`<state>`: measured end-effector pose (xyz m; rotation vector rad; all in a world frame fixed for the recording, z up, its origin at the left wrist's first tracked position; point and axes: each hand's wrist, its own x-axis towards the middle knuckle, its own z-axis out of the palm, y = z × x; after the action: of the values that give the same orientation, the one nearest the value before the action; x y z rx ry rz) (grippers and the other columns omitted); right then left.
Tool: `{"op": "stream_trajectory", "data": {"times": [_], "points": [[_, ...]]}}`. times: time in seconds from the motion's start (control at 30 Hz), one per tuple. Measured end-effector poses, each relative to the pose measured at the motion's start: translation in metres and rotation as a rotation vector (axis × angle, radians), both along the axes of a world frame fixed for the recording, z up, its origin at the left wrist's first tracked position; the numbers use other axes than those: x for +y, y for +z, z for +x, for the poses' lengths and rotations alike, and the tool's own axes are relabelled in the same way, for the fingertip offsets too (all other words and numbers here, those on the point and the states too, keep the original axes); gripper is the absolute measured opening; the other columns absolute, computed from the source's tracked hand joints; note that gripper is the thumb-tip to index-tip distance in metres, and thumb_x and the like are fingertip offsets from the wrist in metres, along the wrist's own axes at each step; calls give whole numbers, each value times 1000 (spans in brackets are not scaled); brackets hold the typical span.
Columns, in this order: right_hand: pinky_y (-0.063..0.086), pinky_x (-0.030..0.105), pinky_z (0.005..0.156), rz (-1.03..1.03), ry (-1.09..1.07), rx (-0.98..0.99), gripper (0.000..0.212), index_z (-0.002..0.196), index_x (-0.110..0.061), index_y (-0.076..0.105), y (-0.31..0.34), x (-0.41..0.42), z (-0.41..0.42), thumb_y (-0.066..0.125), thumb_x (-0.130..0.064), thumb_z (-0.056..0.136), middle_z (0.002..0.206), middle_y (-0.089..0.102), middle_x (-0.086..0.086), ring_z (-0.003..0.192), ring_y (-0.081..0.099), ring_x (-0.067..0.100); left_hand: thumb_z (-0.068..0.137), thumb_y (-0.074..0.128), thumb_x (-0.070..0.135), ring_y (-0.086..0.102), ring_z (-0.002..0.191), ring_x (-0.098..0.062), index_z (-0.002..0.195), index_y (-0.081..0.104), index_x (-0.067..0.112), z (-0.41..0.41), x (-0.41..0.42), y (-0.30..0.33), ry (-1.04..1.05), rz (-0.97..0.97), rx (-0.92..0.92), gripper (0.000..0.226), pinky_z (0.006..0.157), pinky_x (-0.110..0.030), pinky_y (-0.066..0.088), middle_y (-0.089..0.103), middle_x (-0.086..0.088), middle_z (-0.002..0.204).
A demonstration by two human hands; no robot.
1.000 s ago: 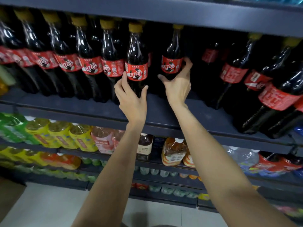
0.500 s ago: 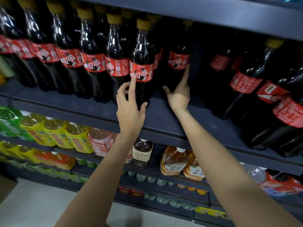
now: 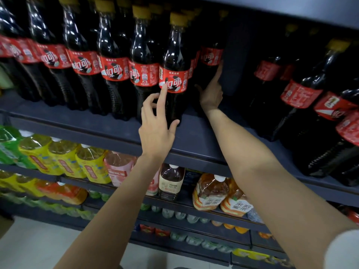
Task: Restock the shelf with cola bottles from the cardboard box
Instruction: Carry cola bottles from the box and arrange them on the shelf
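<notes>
A row of cola bottles with red labels and yellow caps stands on the dark shelf (image 3: 194,140). My left hand (image 3: 157,125) is at the front cola bottle (image 3: 174,74) at the row's right end: the index finger touches its label, the thumb lies by its base, the other fingers are loosely curled. My right hand (image 3: 211,92) reaches deeper into the shelf and rests with straight fingers against the side of a rear cola bottle (image 3: 210,57). No cardboard box is in view.
Larger cola bottles (image 3: 303,98) fill the shelf's right side behind a dark divider (image 3: 233,61). Lower shelves hold yellow drink bottles (image 3: 64,160) and tea bottles (image 3: 210,191). Pale floor (image 3: 29,247) lies below.
My left hand has loosened from the front bottle to a fingertip touch. My right hand has slid further back beside the rear bottle. The view has moved closer to the shelf.
</notes>
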<state>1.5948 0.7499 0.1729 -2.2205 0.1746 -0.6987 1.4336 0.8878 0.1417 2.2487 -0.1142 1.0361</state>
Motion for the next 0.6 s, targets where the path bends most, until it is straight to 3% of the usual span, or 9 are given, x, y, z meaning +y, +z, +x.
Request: {"op": "stream_trajectory", "data": {"times": [0.13, 0.27, 0.37, 0.43, 0.53, 0.6], "points": [[46, 43, 90, -59, -17, 35, 100, 151, -26, -6, 6, 1, 1, 69, -22, 84, 144, 34, 19, 118, 53, 32, 75, 79, 15, 47, 111, -20, 146, 17, 30, 0, 0, 2, -14, 14, -9, 96, 61, -31, 48, 43, -10, 131], [42, 44, 101, -101, 53, 156, 97, 151, -23, 0, 14, -9, -13, 69, -26, 84, 150, 18, 21, 130, 40, 36, 76, 78, 17, 51, 108, -23, 144, 19, 32, -3, 4, 6, -19, 4, 3, 91, 62, -29, 46, 43, -9, 127], [40, 33, 97, -221, 83, 166, 61, 144, -16, 35, 28, -34, -49, 61, -28, 90, 144, 38, 15, 127, 45, 31, 83, 69, 19, 55, 100, -25, 140, 29, 24, -10, 1, 12, -42, -5, -137, 69, 60, -28, 46, 52, -10, 116], [45, 27, 87, -193, 88, 48, 35, 124, -17, 59, 32, -54, -84, 58, -24, 90, 122, 62, 7, 110, 59, 25, 87, 63, 15, 55, 91, -20, 132, 42, 16, -17, -11, 23, -159, 12, -306, 50, 65, -23, 45, 58, -7, 104], [52, 31, 77, -137, -44, -191, 22, 104, -23, 68, 26, -85, -137, 53, -26, 87, 91, 72, 1, 84, 67, 19, 88, 58, 13, 52, 89, -14, 120, 57, 10, -18, -45, 43, -421, -5, -348, 32, 79, -22, 45, 63, 1, 91], [49, 30, 77, -127, -207, -371, 22, 104, -16, 66, 22, -102, -163, 52, -23, 88, 93, 70, 2, 84, 65, 20, 89, 56, 17, 53, 92, -12, 119, 58, 12, -8, -70, 50, -549, -83, -241, 31, 86, -25, 44, 62, 7, 92]]}}
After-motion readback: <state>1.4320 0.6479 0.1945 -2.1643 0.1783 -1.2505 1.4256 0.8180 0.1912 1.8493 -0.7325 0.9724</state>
